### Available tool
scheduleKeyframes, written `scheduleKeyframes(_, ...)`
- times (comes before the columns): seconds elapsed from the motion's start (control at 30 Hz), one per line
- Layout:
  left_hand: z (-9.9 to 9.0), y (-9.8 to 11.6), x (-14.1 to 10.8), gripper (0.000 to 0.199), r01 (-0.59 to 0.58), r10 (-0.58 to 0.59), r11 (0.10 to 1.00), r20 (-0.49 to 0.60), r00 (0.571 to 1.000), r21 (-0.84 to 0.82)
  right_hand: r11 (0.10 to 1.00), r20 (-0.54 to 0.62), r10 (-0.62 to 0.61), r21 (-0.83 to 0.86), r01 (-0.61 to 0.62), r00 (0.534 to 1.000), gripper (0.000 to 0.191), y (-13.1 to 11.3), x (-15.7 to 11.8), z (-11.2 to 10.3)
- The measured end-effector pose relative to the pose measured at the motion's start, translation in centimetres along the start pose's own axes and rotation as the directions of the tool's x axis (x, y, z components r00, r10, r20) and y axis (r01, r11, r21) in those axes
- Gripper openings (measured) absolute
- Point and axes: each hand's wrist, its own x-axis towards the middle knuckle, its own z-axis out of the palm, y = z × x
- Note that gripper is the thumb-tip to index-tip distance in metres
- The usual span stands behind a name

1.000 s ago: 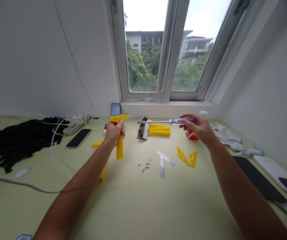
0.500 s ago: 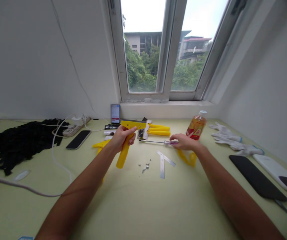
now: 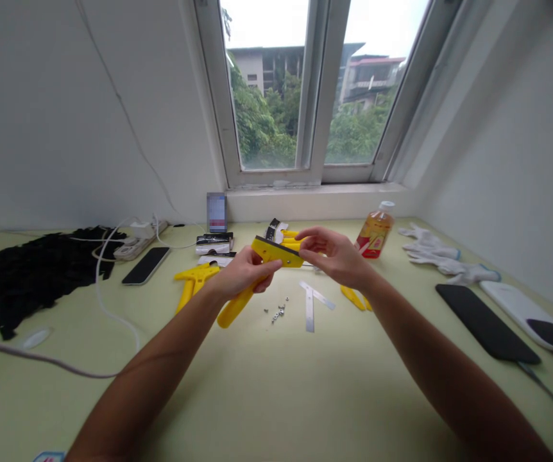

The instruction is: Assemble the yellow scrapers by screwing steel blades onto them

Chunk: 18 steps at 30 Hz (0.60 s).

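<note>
My left hand [image 3: 250, 274] is wrapped round a yellow scraper [image 3: 274, 252] where its handle meets its wide head. A dark strip runs along the upper edge of the head, and small screws show on its face. My right hand [image 3: 334, 255] has its fingertips closed at the right end of that head. Below lie two thin metal blades [image 3: 310, 314], one crossing the other. Several small nuts and screws [image 3: 279, 313] are scattered to the left of them. The screwdriver lying behind my right hand is mostly hidden.
More yellow scrapers [image 3: 194, 282] lie left, and yellow parts [image 3: 353, 297] lie right. A drink bottle [image 3: 375, 231], white gloves [image 3: 442, 255] and a black slab [image 3: 485, 323] line the right side. A phone [image 3: 146, 266], power strip [image 3: 139, 240], cables and black material [image 3: 40, 269] occupy the left.
My right hand has left the screwdriver on the table and moved left to the scraper's head. My left hand has tilted the scraper and brought it slightly nearer.
</note>
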Motion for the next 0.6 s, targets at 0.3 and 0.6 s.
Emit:
scheduleKeyframes(0.3, 0.1, -0.5, 0.0, 0.025, -0.095, 0.098, 0.994, -0.042, 0.994, 0.055, 0.997, -0.018, 0.043, 0.068, -0.041, 0.999, 0.017, -0.2, 0.0, 0.0)
scheduleKeyframes(0.6, -0.6, -0.3, 0.2, 0.026, -0.070, 0.080, 0.991, -0.080, 0.994, 0.112, 1.000, 0.003, 0.013, 0.025, -0.014, 1.000, 0.030, 0.7, 0.3, 0.1)
